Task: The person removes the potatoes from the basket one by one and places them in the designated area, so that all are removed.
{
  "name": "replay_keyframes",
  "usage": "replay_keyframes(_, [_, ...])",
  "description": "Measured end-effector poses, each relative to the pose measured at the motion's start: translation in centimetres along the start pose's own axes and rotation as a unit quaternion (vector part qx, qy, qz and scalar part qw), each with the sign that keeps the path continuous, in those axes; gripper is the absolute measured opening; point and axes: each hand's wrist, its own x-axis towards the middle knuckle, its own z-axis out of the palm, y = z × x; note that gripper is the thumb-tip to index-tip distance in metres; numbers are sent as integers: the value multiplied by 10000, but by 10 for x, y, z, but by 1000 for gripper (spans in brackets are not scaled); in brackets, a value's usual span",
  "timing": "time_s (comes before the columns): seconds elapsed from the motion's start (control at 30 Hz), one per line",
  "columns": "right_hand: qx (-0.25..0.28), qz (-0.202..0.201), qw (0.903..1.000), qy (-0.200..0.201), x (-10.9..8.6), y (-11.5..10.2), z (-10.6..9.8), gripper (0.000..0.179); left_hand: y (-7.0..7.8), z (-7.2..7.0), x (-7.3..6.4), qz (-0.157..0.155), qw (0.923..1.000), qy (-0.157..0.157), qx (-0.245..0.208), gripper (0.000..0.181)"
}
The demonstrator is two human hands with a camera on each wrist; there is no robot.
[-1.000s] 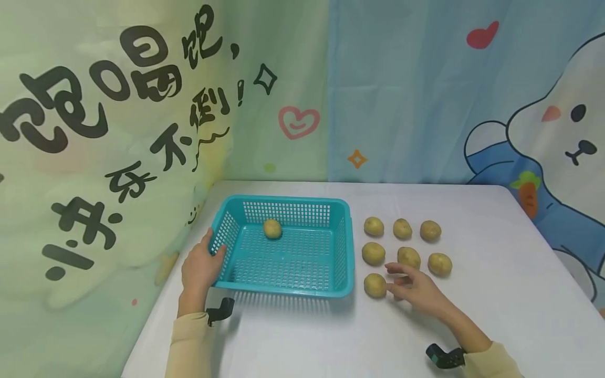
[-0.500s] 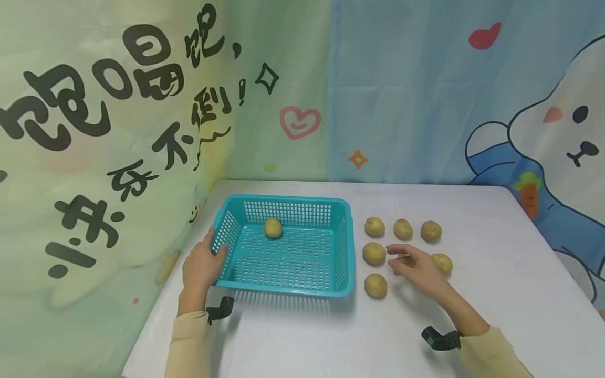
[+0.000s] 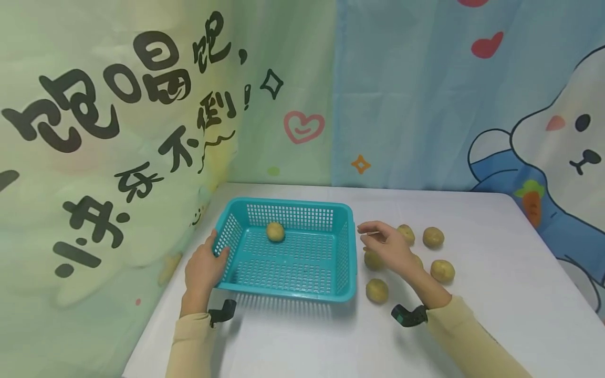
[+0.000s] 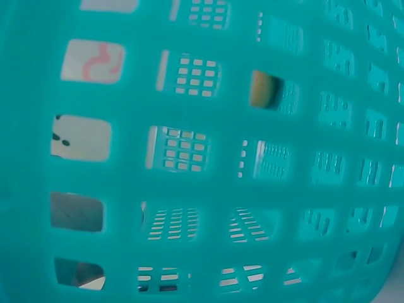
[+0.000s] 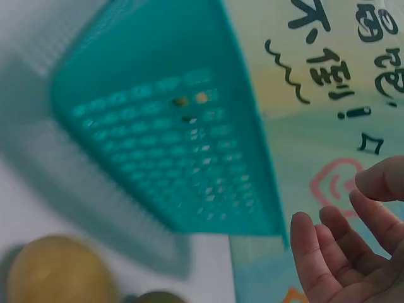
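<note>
My left hand point(image 3: 205, 266) grips the left rim of a turquoise plastic basket point(image 3: 288, 297), with the thumb over the inner side. One potato point(image 3: 275, 232) lies inside, towards the back. To the right of the basket, my right hand point(image 3: 385, 245) is raised above the loose potatoes, close to the basket's right rim. Its fingers are loosely bent, and nothing shows between them in the right wrist view. Below it, a near-left potato point(image 3: 377, 291) and a middle potato point(image 3: 373, 260) show; the hand hides the far-left spot. The basket wall point(image 4: 132, 177) fills the left wrist view.
Further right on the white table point(image 3: 496, 236) lie more potatoes, among them a back-right one point(image 3: 433, 238) and one in front of it point(image 3: 442, 271). A printed curtain point(image 3: 402, 94) hangs behind the table.
My right hand has moved up and left, from beside the near-left potato, past the middle ones, to near the basket's right rim. The left hand keeps its grip. The head view has shifted slightly.
</note>
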Motion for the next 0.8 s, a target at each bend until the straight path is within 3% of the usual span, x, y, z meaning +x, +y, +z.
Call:
replay_keyframes(0.2, [-16,-70,9994,-350,17,-32,13,27,0,0,2,42,10000,-8,-23,66])
replay_keyframes(0.33, [44,-328,9973,-662,26,-47,25,28,-2,0,1,56,10000,14,3,66])
replay_keyframes(0.5, [324,-418,9935,-1006,42,-55,45,32,-5,1,-2,26,10000,6,-17,66])
replay_keyframes(0.8, [-55,-365,9944,-988,66,-58,84,28,-4,2,0,61,10000,76,-13,65])
